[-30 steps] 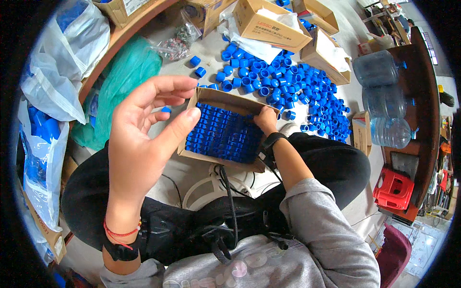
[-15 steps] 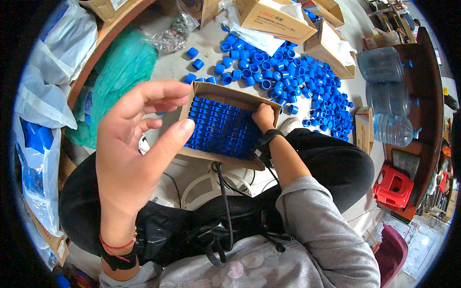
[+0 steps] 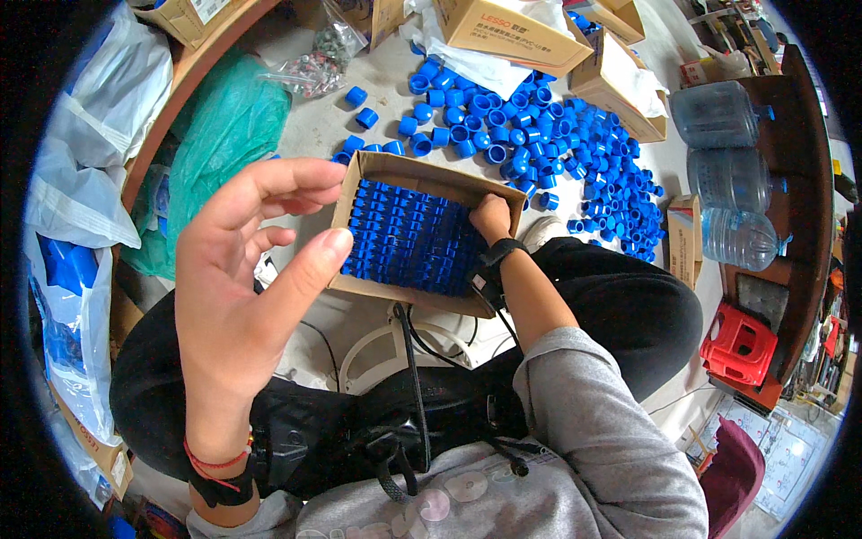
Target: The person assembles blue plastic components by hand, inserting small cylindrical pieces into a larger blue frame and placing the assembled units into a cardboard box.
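An open cardboard box [image 3: 431, 167] is held tilted above my lap. Rows of small blue plastic pieces [image 3: 409, 235], clip-like in shape, lie packed inside it. My right hand [image 3: 490, 218] is closed on the box's right end wall, its fingers partly hidden. My left hand [image 3: 256, 256] is raised at the box's left end, fingers curved and apart from the thumb, with nothing between them. In the picture its fingertips and thumb overlap the box's left edge; whether they touch cannot be made out.
Blue pipe caps [image 3: 521, 135] lie heaped on the floor beyond the box. Farther off are more cardboard boxes [image 3: 512, 36] and a clear bag of small parts [image 3: 319, 63]. A green bag [image 3: 229, 144] lies left; water jugs [image 3: 718, 117] and a red stool [image 3: 738, 344] are right.
My left hand has shifted slightly to the left, still with its fingers apart. The box and my right hand have hardly moved.
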Demonstrator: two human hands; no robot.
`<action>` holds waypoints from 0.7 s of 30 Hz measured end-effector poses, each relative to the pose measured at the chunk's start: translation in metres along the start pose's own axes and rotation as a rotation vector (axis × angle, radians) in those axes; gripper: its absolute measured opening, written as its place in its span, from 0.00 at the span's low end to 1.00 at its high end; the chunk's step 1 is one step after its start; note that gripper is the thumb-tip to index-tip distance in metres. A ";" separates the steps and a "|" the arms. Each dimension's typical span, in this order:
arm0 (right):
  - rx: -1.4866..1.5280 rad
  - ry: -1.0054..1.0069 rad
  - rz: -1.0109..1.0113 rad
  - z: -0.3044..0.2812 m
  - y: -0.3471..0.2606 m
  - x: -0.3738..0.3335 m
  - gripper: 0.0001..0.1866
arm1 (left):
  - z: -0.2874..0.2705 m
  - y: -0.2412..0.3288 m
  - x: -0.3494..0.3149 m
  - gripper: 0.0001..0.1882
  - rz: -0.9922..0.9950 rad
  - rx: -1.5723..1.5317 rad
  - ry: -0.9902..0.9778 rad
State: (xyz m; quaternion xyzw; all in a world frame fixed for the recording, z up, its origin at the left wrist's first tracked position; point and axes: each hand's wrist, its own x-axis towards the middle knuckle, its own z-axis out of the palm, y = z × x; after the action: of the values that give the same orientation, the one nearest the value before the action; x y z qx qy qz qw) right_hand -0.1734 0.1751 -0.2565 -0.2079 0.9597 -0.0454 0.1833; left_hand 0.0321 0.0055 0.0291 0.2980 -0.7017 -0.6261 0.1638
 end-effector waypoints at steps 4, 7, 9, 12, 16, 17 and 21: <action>-0.004 -0.004 -0.063 0.001 0.005 0.003 0.13 | 0.002 0.001 0.001 0.15 0.010 -0.013 0.000; -0.008 -0.031 -0.008 -0.003 0.001 0.000 0.12 | 0.004 -0.001 0.003 0.15 0.023 -0.015 -0.008; -0.012 -0.044 0.023 -0.011 -0.006 -0.005 0.14 | 0.004 0.000 0.003 0.14 0.035 -0.009 -0.006; -0.031 -0.049 0.008 -0.015 -0.004 -0.008 0.13 | 0.004 0.001 0.004 0.15 0.043 0.017 -0.058; 0.004 0.062 -0.060 -0.009 -0.002 -0.014 0.10 | 0.004 0.001 0.006 0.17 0.046 0.046 -0.119; 0.005 0.064 -0.057 -0.005 0.001 -0.012 0.10 | 0.005 0.002 0.006 0.17 0.047 0.046 -0.122; 0.106 0.166 -0.283 0.008 0.014 -0.003 0.08 | 0.008 0.002 0.007 0.17 0.029 0.057 -0.121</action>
State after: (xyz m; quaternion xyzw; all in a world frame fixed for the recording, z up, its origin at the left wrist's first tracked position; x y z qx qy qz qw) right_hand -0.1732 0.1889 -0.2652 -0.3264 0.9290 -0.1384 0.1059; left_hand 0.0212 0.0077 0.0288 0.2542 -0.7319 -0.6204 0.1217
